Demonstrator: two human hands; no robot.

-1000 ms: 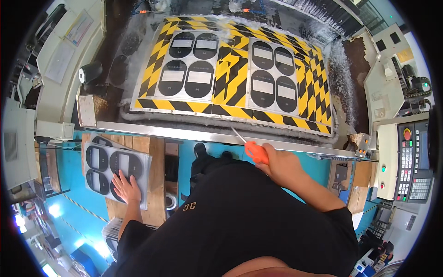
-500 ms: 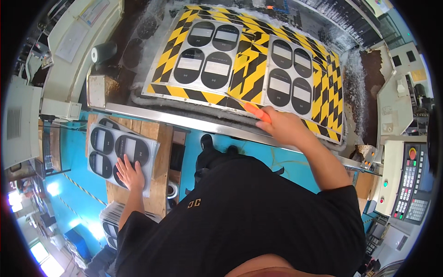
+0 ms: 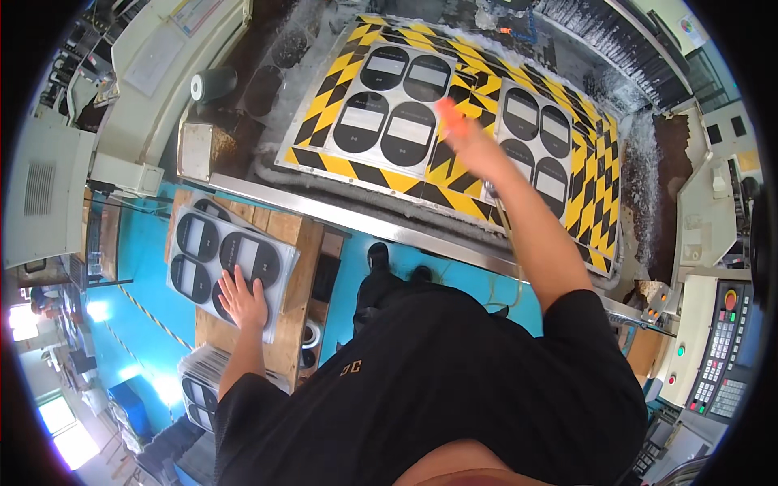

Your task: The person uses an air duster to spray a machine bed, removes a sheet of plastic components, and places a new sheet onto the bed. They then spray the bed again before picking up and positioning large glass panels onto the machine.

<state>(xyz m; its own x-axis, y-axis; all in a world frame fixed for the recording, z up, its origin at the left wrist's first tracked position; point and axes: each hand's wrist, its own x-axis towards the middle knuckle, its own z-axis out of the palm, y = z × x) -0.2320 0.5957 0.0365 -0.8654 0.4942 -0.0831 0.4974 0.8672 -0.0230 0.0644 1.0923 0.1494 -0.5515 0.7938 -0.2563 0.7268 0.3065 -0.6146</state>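
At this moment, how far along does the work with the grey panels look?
Done: two grey panels with dark ovals lie on the striped machine bed. In hand: the right hand reaches over them with an orange tool; the left hand rests on a panel stack. Left: that stack and another lower stack.

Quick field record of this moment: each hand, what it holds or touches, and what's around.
left hand: flat on a grey sheet with black ovals, atop a stack on the wooden stand
right hand: stretched over the striped bed, grip shut on an orange tool, blurred
bed: two grey sheets lying on it
right side: control panel
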